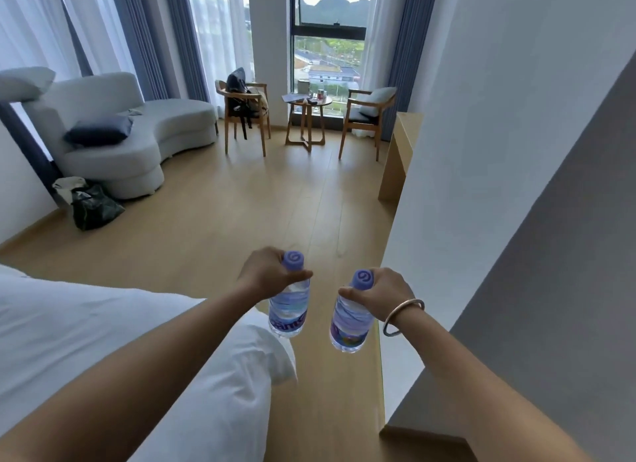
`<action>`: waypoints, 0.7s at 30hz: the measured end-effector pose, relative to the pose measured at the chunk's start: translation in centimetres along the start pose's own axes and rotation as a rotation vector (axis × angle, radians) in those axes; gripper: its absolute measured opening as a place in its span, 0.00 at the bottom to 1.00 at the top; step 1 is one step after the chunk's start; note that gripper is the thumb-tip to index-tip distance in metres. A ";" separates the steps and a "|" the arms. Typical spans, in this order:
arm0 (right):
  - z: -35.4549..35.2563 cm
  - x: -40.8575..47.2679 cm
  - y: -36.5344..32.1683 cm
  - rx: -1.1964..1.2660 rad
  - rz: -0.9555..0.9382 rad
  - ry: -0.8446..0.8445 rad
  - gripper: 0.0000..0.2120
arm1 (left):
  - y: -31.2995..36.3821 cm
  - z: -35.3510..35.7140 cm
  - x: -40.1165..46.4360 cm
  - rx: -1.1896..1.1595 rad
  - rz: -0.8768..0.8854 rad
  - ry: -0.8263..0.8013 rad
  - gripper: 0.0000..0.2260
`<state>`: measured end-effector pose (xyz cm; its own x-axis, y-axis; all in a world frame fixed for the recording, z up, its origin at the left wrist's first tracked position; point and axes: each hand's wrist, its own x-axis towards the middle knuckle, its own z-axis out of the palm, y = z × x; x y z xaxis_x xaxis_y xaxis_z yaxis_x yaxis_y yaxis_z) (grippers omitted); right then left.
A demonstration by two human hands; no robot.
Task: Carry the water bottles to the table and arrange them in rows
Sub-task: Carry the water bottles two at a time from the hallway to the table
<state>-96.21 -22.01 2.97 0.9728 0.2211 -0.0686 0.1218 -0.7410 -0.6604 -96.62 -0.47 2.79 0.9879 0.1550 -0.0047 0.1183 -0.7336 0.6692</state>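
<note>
Left hand point(266, 275) and right hand point(382, 294) each clamp one water bottle point(288, 310) by the neck; round table point(307, 101) well ahead, rows not started.

both your arms are stretched forward, forearms bare. your left hand point(266, 272) is knuckles-up, fingers wrapped round the neck of the left bottle point(288, 308), thumb pointing right. your right hand point(380, 294) mirrors it, clamped on the neck of the right bottle point(349, 318), thumb pointing left. both bottles hang down from the grips. the hands are near each other, not touching.
</note>
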 end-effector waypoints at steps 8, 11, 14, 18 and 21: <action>-1.3 14.6 0.1 0.005 0.021 0.010 0.16 | -0.2 0.0 15.1 -0.033 0.015 -0.004 0.14; -1.8 20.8 0.8 -0.007 0.037 -0.017 0.16 | 0.1 1.0 21.1 -0.037 0.006 -0.026 0.15; -2.5 27.9 1.8 0.003 0.033 -0.052 0.16 | 0.4 2.2 27.2 -0.048 -0.002 -0.028 0.16; -4.3 36.9 2.5 -0.011 0.007 -0.066 0.18 | 1.7 3.1 35.5 -0.064 -0.019 -0.022 0.18; -6.0 43.2 2.8 0.000 -0.009 -0.071 0.20 | 2.8 3.3 41.2 -0.103 -0.028 0.002 0.16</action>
<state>-52.62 -18.38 2.64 0.9552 0.2725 -0.1153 0.1310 -0.7389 -0.6610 -55.30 1.72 2.00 0.9841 0.1761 -0.0234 0.1352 -0.6571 0.7416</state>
